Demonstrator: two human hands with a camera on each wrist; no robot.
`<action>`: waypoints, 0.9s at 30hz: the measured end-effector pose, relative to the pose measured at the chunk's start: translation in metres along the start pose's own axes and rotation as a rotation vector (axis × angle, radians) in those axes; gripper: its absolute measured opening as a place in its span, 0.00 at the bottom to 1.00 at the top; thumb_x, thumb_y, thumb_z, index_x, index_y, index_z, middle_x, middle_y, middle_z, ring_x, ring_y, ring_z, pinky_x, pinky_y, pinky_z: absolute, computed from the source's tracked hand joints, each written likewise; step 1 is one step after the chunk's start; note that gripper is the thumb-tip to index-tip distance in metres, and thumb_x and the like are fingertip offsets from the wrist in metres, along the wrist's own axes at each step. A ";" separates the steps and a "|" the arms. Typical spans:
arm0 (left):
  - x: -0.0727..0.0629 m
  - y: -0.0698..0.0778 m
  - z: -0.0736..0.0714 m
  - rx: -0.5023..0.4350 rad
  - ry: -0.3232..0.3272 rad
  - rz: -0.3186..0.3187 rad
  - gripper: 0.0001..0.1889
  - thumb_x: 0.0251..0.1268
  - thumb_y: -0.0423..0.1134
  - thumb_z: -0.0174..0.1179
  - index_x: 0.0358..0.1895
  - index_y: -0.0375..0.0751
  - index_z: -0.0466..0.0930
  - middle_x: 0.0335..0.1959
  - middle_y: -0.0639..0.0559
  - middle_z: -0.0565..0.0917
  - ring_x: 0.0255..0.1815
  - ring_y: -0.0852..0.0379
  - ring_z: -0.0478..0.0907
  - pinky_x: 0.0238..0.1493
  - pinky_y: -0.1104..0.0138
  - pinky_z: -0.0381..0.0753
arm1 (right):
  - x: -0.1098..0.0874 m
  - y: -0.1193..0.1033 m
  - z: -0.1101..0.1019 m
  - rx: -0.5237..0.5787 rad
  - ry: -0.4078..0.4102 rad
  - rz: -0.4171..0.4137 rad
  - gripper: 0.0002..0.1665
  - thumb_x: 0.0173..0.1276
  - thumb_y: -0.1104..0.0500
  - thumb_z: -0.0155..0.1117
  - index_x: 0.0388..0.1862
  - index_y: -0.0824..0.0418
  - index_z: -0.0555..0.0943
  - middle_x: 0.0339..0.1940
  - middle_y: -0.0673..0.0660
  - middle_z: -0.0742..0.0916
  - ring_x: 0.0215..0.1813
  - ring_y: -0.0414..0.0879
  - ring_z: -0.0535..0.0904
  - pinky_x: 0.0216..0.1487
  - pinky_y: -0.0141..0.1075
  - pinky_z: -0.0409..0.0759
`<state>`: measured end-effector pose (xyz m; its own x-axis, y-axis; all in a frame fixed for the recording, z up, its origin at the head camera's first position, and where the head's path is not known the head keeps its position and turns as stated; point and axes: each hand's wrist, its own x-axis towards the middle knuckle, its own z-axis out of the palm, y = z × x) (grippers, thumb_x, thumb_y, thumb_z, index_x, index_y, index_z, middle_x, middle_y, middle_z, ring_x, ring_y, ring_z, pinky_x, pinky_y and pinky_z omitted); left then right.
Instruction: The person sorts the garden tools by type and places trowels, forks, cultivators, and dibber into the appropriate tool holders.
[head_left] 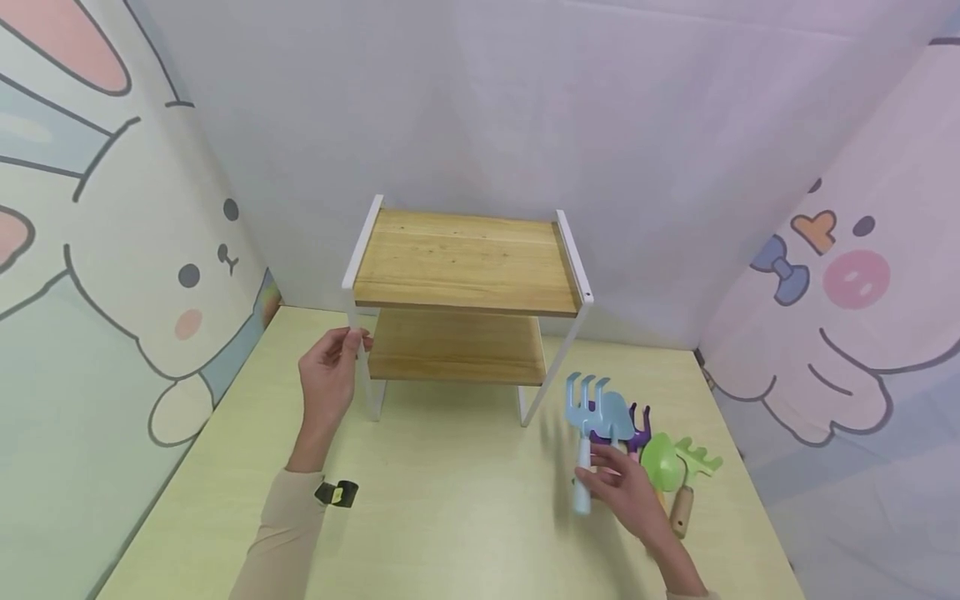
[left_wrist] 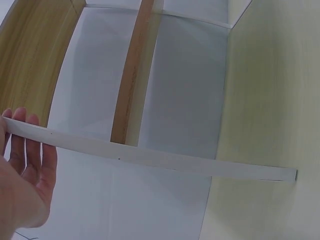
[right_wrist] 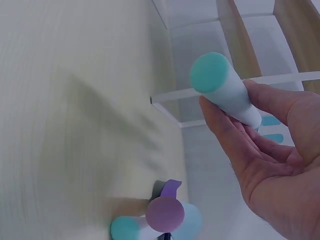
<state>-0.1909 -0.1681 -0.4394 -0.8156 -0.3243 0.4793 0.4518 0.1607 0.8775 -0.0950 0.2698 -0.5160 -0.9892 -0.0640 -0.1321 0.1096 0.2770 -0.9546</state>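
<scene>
A two-tier shelf (head_left: pixel 465 260) with wooden boards and a white frame stands at the back middle of the table. My left hand (head_left: pixel 327 379) holds its front left leg (left_wrist: pixel 90 142), with fingers behind the white bar in the left wrist view. Over the table at the right, my right hand (head_left: pixel 628 496) pinches a light blue hand rake (head_left: pixel 583 427) by its pale handle (right_wrist: pixel 232 97), tines pointing away from me. Just behind the rake in the head view lies a light blue trowel (head_left: pixel 617 417), partly covered.
To the right of the rake lie a purple fork (head_left: pixel 640 437), a green trowel (head_left: pixel 660 463) and a green rake (head_left: pixel 697 460) with a wooden handle (head_left: pixel 682 512), close together on the pale table (head_left: pixel 442 517). Cloth walls with cartoon animals enclose the table's back and sides.
</scene>
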 end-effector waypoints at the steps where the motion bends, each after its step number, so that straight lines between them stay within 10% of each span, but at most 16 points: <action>1: 0.000 0.001 0.000 0.003 0.003 -0.003 0.11 0.78 0.33 0.58 0.43 0.26 0.85 0.37 0.30 0.87 0.37 0.67 0.85 0.46 0.73 0.82 | -0.001 -0.001 0.000 -0.008 0.005 0.002 0.33 0.68 0.63 0.73 0.67 0.74 0.73 0.57 0.73 0.83 0.49 0.56 0.88 0.43 0.40 0.88; 27: -0.001 -0.003 0.001 -0.053 -0.006 0.025 0.09 0.78 0.29 0.56 0.42 0.24 0.84 0.35 0.27 0.85 0.36 0.66 0.85 0.47 0.74 0.81 | -0.022 -0.054 0.003 -0.021 0.038 -0.145 0.29 0.66 0.65 0.75 0.63 0.70 0.76 0.56 0.70 0.84 0.48 0.44 0.88 0.44 0.39 0.87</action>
<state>-0.1916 -0.1674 -0.4421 -0.8059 -0.3155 0.5009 0.4900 0.1193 0.8635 -0.0792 0.2536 -0.4621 -0.9975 -0.0689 0.0175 -0.0367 0.2873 -0.9571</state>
